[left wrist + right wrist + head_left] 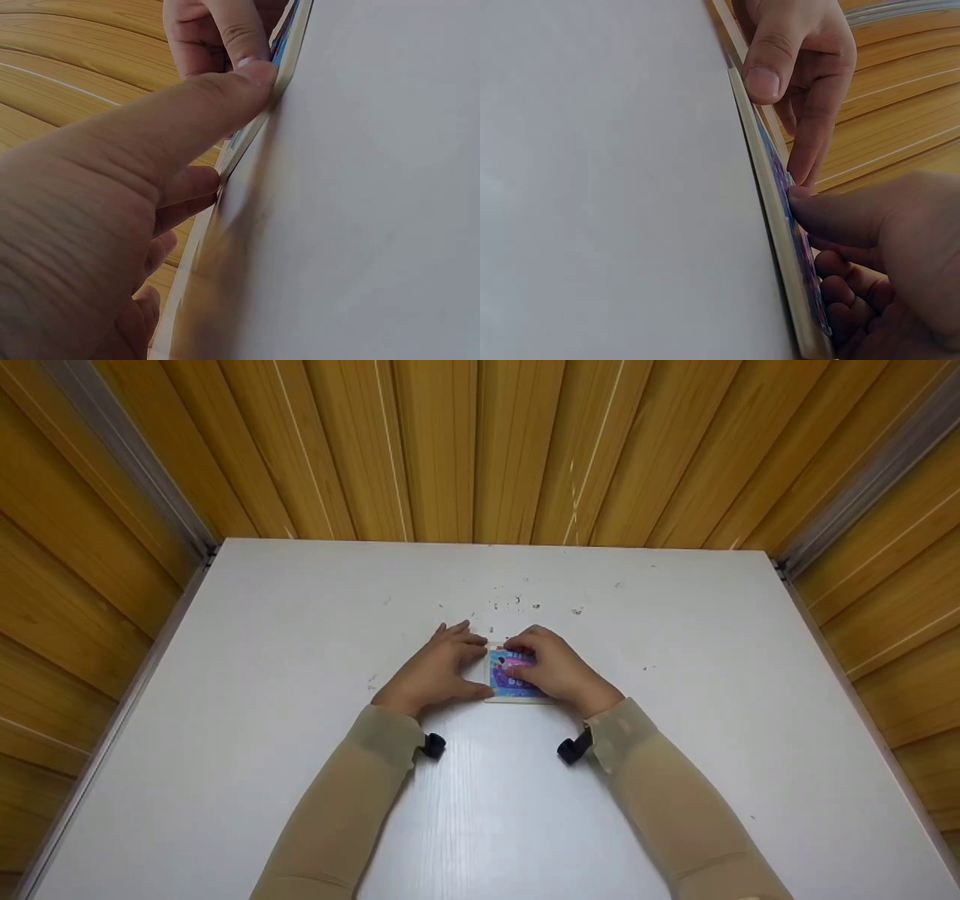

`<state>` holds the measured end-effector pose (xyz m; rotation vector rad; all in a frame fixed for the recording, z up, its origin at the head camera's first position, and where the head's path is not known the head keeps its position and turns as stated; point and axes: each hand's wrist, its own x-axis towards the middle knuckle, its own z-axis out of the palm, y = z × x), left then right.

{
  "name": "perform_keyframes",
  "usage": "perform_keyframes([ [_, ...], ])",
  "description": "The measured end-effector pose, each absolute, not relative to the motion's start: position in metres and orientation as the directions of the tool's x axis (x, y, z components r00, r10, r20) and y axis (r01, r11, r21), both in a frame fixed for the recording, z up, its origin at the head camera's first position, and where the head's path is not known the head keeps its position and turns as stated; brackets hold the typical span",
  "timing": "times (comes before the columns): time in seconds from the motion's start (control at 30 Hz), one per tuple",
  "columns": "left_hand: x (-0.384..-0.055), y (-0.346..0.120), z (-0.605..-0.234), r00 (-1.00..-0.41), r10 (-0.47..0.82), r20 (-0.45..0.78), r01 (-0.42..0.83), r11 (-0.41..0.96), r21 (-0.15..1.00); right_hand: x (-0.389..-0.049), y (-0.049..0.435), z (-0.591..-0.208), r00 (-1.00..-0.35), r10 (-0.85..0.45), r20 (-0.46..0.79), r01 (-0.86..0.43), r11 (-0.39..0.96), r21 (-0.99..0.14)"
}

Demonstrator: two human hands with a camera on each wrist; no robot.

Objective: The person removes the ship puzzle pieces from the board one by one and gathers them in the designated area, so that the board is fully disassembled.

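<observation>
A small flat picture board (517, 700) with a pale, wood-like edge and a blue, purple and pink picture lies on the white table. My left hand (439, 666) holds its left side, thumb on the near corner and fingertips at the far corner. Over the right part, my right hand (561, 669) has its thumb on the picture and its curled fingers by the far edge, hiding much of it. Seen edge-on in the right wrist view, the board's pale side (774, 199) stays low against the table. Any loose part under the right fingers is hidden.
The white table (262, 660) has small dark marks (517, 601) beyond the board. Yellow wood-look panels (480, 450) stand along its far side and both flanks. A black strap with a small block (576, 748) sits at the right wrist, another (434, 745) at the left.
</observation>
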<state>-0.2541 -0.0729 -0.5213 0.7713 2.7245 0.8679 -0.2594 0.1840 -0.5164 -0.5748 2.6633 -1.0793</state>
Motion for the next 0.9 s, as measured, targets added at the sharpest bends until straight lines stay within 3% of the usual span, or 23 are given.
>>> perform_keyframes([
  [0.9, -0.2525, -0.0739, -0.5189, -0.850, 0.527, -0.014, 0.417, 0.689, 0.593, -0.2595, 0.1820, -0.5177, -0.909, -0.412, -0.055, -0.239, 0.627, -0.741],
])
